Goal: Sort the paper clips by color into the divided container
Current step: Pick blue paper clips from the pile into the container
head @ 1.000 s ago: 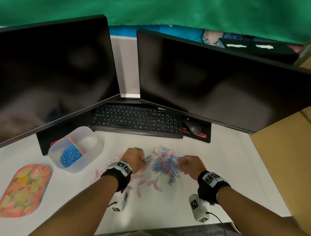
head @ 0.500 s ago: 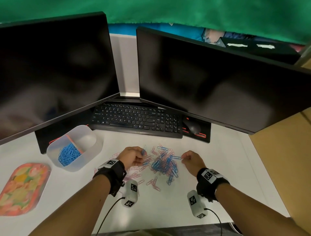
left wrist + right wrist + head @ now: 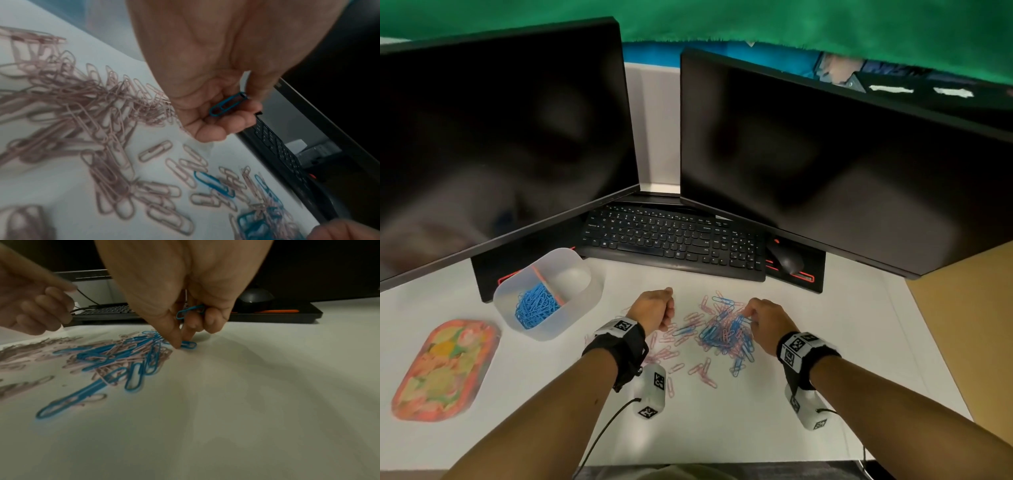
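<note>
A mixed heap of blue and pink paper clips lies on the white desk between my hands. My left hand is curled just left of the heap and holds a blue clip in its bent fingers. My right hand is at the heap's right edge; it keeps a blue clip tucked in its curled fingers while thumb and forefinger pinch at another blue clip on the desk. The translucent divided container stands at the left, with blue clips in its near compartment and the far one empty.
A black keyboard and mouse lie behind the heap, under two dark monitors. An orange patterned tray sits at the near left. Loose pink clips spread left of the heap.
My left hand has lifted off the clips and curled shut with a blue clip inside. My right hand has dropped back onto the heap's right edge.
</note>
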Motion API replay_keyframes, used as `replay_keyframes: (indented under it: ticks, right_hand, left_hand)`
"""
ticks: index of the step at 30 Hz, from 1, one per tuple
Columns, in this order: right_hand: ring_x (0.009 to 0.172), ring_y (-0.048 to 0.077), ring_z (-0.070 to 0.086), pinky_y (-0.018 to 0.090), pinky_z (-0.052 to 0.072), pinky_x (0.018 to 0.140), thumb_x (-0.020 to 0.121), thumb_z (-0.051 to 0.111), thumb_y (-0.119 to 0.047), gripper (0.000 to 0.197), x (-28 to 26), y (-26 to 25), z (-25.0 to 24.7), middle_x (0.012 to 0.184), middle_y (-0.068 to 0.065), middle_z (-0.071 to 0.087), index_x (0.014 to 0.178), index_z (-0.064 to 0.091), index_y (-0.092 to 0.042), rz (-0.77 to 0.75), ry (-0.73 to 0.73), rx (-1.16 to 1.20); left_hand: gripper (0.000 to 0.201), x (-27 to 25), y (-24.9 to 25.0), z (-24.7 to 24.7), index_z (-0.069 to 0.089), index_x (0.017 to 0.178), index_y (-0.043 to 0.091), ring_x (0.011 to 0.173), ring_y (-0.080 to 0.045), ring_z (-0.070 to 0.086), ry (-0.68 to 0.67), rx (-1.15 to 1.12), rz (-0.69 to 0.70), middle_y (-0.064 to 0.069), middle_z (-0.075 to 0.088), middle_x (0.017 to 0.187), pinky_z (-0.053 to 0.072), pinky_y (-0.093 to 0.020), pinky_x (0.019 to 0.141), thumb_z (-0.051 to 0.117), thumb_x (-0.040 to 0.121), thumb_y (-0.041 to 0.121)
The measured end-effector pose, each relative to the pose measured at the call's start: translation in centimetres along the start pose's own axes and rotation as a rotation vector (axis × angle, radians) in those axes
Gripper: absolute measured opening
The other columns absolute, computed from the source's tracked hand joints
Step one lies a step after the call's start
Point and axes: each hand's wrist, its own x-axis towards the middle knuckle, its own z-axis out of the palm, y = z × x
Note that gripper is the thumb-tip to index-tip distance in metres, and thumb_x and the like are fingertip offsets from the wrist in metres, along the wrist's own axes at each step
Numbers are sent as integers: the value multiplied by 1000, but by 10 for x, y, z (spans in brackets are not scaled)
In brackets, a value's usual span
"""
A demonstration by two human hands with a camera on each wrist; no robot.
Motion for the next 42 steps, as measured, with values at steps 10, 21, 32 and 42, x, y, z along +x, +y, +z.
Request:
replay_keyframes:
  ticks: [10, 21, 32, 42]
  right_hand:
    - [90, 19, 53, 26, 40, 76, 99, 37, -15, 21, -5, 9, -7, 100, 6, 57, 110, 54, -7, 242, -123, 267]
    - [53, 23, 46, 27, 35, 48, 91, 34, -2, 24, 6, -6, -13, 60, 9, 44, 76, 52, -5, 520, -73, 1095]
    - [53, 22, 55, 31, 52, 54, 80, 31, 3, 24, 1, -22, -19, 52, 5, 44, 64, 48, -4, 531, -171, 1393]
    - [51, 20, 39, 29, 35, 47, 71, 28, 8, 22, -4, -25, -21, 61, 7, 34, 65, 43, -7, 527, -163, 1382]
  left_hand:
    - [5, -4, -14, 15, 60, 82, 23, 76, -12, 59, 7, 860, 267, 6, 63, 84, 47, -22, 65, 61, 86, 27]
    - [13, -4, -22, 11, 64, 95, 18, 89, -18, 62, 48, 949, 353, 0, 68, 98, 52, -27, 79, 53, 91, 22]
    - [20, -4, -14, -1, 70, 93, 26, 81, -14, 59, -13, 642, 258, 7, 62, 85, 43, -18, 70, 60, 86, 10]
    - [17, -2, -13, -2, 67, 79, 13, 73, -16, 57, 1, 453, 158, -4, 66, 80, 45, -27, 68, 72, 82, 29]
